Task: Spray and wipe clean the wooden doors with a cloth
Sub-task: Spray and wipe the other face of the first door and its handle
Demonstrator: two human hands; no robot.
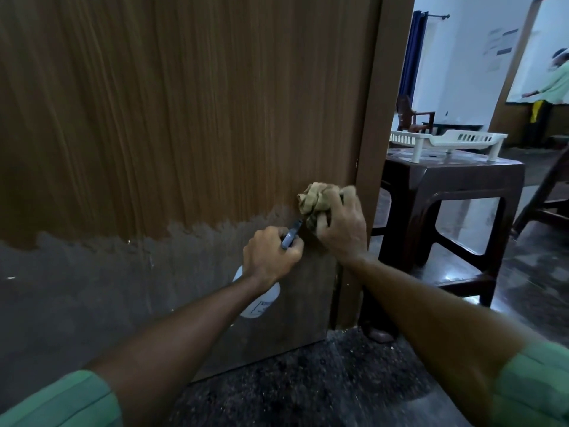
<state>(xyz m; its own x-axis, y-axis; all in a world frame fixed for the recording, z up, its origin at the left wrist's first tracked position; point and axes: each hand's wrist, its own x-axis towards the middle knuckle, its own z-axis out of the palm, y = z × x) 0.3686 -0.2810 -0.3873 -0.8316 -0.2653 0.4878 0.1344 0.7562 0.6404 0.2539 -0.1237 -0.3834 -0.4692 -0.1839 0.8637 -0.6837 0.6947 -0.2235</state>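
A wooden door is filling most of the view, its flat brown veneer running in fine vertical grain. Across its lower part a dull, grey-brown band with a ragged upper edge is covering the wood, reaching down to the door's bottom edge. A plain brown door frame is standing along the door's right edge.

The right hand is gripping a crumpled tan cloth, fingers curled round the soft, wrinkled bundle, and is holding it against the door near its right edge, just above the ragged line. The forearm is stretching forward and up from a green sleeve.

The left hand is closed round the neck of a spray bottle, its fingers wrapped about the grey-blue trigger head, whose nozzle is pointing up toward the cloth. The bottle's rounded white body is hanging below the wrist, in front of the door's lower right corner. The two hands are sitting just beside each other.

Beyond the frame a glossy dark brown plastic stool is standing on the shiny floor, carrying a white slotted tray on short legs. The floor under the door is dark and speckled. Farther back a person in a pale green top is standing blurred by a bright panel.
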